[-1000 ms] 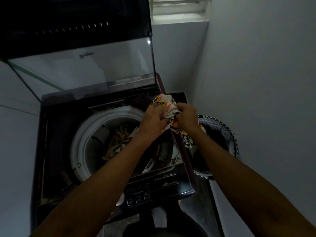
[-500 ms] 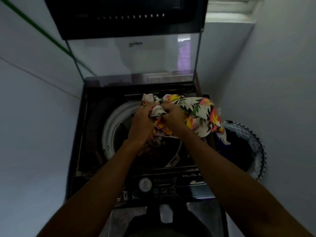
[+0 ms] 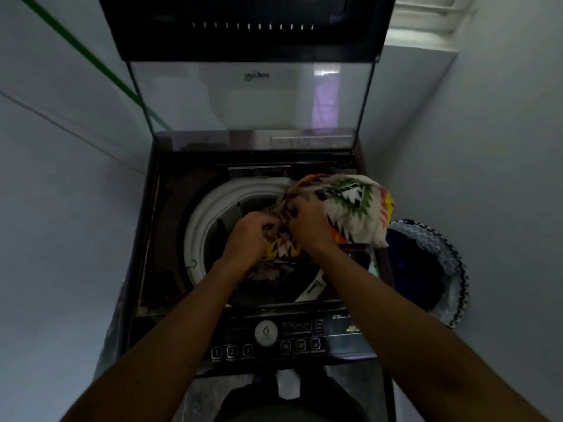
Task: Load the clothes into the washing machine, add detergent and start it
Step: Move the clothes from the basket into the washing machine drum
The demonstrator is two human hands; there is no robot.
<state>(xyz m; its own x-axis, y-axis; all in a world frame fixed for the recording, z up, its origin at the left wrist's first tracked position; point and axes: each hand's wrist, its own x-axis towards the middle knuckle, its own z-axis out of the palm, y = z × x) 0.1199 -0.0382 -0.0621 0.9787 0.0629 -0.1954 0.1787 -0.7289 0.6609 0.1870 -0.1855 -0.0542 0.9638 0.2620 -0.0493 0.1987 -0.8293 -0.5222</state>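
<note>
Head view: both hands' fingers clench crumpled patterned cloth over round white drum rim.

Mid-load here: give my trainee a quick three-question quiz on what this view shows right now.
1. True or false: the washer's lid is shut.
2. What do the left hand and right hand grip? A) bottle B) patterned cloth C) basket
3. Fill in: the laundry basket stands to the washer's ____.

Key: 1 false, it stands raised. 2 B, both grip it over the drum. 3 right.
</note>
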